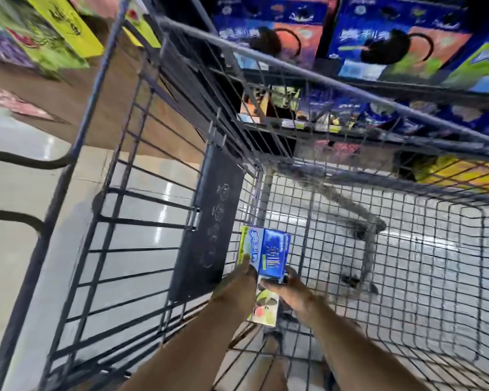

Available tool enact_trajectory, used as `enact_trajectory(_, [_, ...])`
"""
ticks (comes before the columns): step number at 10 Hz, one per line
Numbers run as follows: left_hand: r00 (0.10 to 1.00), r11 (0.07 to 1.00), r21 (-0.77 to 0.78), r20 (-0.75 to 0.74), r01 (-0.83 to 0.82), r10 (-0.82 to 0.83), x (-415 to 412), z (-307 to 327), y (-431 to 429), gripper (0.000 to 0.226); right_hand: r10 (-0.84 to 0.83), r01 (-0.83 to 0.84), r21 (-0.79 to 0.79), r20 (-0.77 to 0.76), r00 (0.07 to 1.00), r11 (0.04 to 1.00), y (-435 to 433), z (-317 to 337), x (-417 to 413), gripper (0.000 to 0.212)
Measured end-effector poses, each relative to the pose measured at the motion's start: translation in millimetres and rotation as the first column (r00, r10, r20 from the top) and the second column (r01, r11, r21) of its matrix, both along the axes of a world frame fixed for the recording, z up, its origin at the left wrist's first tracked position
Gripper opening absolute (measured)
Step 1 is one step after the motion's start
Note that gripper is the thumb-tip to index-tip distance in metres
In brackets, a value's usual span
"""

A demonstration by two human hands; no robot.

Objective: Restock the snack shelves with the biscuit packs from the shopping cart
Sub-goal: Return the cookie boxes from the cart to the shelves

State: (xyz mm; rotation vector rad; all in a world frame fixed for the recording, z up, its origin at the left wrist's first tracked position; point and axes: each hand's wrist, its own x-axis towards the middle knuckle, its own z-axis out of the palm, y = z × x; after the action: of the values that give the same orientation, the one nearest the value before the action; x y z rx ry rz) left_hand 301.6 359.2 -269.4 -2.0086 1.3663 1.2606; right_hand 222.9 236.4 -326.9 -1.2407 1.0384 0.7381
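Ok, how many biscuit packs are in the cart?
2, both at the near left of the cart: a blue pack held by the right hand, and a green pack beside it under the left hand. More could be hidden.

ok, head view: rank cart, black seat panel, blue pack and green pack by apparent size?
1. cart
2. black panel
3. blue pack and green pack: not ranked, as the blue one covers part of the green one.
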Motion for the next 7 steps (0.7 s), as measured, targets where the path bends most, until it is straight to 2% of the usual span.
enact_trajectory(1, [0.999, 0.996, -0.083, -0.007, 0.045, -0.046, 2.5, 0.1, -2.4, 0.049, -0.056, 0.054, 0.040, 0.059, 0.997, 0.998, -2.0, -1.6, 2.8, 0.033])
enact_trajectory(2, [0.780, 0.740, -0.251, -0.151, -0.624, 0.607, -6.1, 13.3, -5.9, 0.046, -0.083, 0.078, 0.070, 0.064, 0.995, 0.994, -7.7, -4.0, 3.2, 0.034])
enact_trajectory(3, [0.689, 0.652, -0.247, -0.115, -0.717, 0.715, -12.4, -5.6, 2.5, 0.046, -0.082, 0.078, 0.093, 0.043, 0.996, 0.993, -17.0, -0.7, 0.6, 0.051])
enact_trajectory(4, [0.732, 0.724, -0.132, -0.016, -0.677, 0.681, -11.7, -19.5, 4.2, 0.045, -0.065, 0.066, 0.109, -0.013, 0.998, 0.992, -40.5, 13.5, -9.1, 0.089])
enact_trajectory(5, [0.524, 0.515, -0.124, -0.056, -0.848, 0.850, -4.2, 5.2, -12.8, 0.041, -0.088, 0.092, 0.125, -0.037, 0.995, 0.988, -77.2, 43.8, -24.7, 0.115])
enact_trajectory(6, [0.213, 0.191, -0.128, -0.188, -0.973, 0.959, -1.9, 47.0, -46.9, 0.044, -0.099, 0.098, 0.161, -0.001, 0.995, 0.982, -121.3, 97.6, -38.0, 0.113])
enact_trajectory(7, [-0.092, -0.127, -0.047, -0.463, -0.991, 0.882, -5.1, 113.8, -99.7, 0.032, -0.117, 0.101, 0.182, 0.080, 0.990, 0.978, -169.3, 170.4, -47.2, 0.103])
